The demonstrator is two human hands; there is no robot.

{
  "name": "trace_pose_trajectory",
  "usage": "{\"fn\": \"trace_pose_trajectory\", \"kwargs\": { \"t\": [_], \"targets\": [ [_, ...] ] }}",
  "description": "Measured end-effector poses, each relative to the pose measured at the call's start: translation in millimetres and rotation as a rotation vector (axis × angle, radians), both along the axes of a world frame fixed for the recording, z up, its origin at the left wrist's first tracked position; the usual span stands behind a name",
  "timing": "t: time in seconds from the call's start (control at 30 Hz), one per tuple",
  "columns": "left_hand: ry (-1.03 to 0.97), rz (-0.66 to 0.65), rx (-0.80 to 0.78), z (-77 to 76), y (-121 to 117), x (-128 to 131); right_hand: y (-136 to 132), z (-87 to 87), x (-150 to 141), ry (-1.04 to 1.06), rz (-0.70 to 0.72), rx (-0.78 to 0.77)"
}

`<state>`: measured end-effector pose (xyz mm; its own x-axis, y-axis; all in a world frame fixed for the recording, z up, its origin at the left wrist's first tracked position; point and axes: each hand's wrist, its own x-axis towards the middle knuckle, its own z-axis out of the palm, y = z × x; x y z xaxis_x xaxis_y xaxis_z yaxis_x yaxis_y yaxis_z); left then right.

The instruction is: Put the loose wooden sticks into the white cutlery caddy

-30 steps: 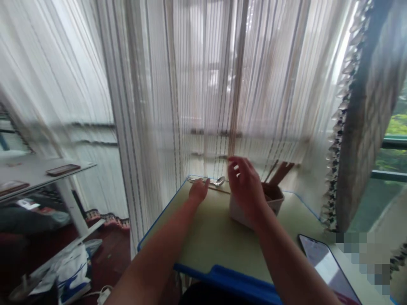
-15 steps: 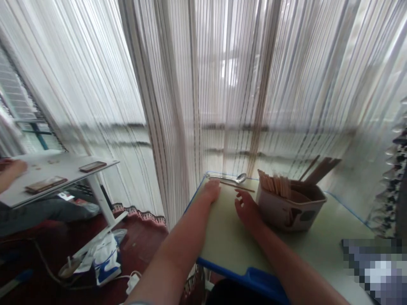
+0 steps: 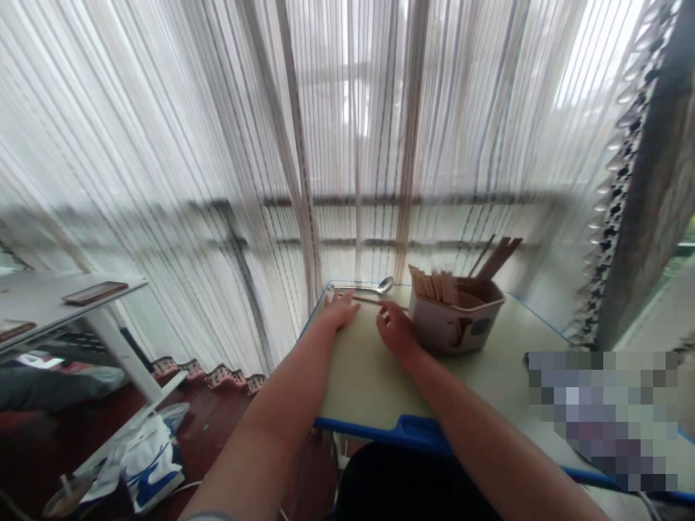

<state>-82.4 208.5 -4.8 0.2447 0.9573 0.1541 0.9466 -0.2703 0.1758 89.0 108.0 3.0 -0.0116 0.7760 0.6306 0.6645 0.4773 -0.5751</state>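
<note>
My left hand [image 3: 342, 311] rests near the far left corner of the pale tabletop, its fingers stretched forward and apart. A thin brown stick, like a chopstick [image 3: 367, 299], lies flat with its left end by those fingers. My right hand [image 3: 396, 329] is over the right part of the stick, fingers loosely bent and apart; whether they touch it I cannot tell. Just beyond lies a metal spoon [image 3: 361, 289], its bowl to the right. Beside my right hand stands a pinkish holder [image 3: 456, 329] containing several wooden sticks [image 3: 434, 284] and taller brown pieces [image 3: 499, 257].
A blue rim [image 3: 374, 433] edges the table. At its right lies a blurred-out item [image 3: 591, 420]. Sheer striped curtains [image 3: 358, 145] hang behind. To the left, another white table [image 3: 48, 297] bears phone-like objects, with a white and blue package [image 3: 152, 463] below.
My view has turned right, so the table sits further left in the picture. My right hand has come closer to the stick. Spoon, stick and holder look unmoved on the table.
</note>
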Motion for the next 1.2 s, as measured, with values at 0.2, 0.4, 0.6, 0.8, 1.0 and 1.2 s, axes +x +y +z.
{"fn": "trace_pose_trajectory", "kwargs": {
  "t": [0.2,0.4,0.6,0.8,1.0,1.2],
  "targets": [
    [0.04,0.009,0.092,4.5,-3,0,1,0.5,-2,-0.016,-0.073,-0.04],
    [0.12,0.015,0.108,13.5,-11,1,2,-0.3,-3,-0.038,-0.092,-0.11],
    [0.147,0.006,0.098,23.8,-16,-11,0,1.6,-1,-0.288,-0.147,-0.228],
    [0.089,-0.011,0.169,43.4,-23,-28,-4,7.4,-1,-0.428,-0.181,-0.355],
    [-0.012,-0.055,0.182,53.2,-29,-34,-5,9.2,0,-0.475,-0.168,-0.32],
    [-0.347,0.049,0.427,46.6,-20,-35,-9,11.0,-3,-0.43,-0.165,-0.303]
  ]
}}
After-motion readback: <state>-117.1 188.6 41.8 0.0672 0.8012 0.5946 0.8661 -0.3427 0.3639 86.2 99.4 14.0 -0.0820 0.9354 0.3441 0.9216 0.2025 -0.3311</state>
